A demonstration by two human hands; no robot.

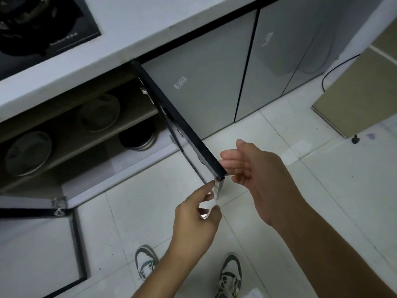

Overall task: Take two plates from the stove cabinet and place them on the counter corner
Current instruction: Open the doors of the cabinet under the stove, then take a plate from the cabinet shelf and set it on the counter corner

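Note:
The stove cabinet stands open under the white counter [133, 29]. On its upper shelf lie two pale plates, one at the left [29, 153] and one further right [99, 112]. A dark stack of dishes [137, 136] sits on the lower level. The right cabinet door [182, 123] swings out toward me. My left hand [196, 220] touches the door's lower corner edge with its fingertips. My right hand [255, 175] hovers just right of the door's end, fingers spread and empty.
The left cabinet door [38, 250] lies swung out at the lower left. A black gas stove [43, 24] sits in the counter. Closed grey cabinet doors [268, 67] run to the right. A cardboard box [361, 91] and a black cable [335, 67] lie on the tiled floor. My shoes [231, 276] are below.

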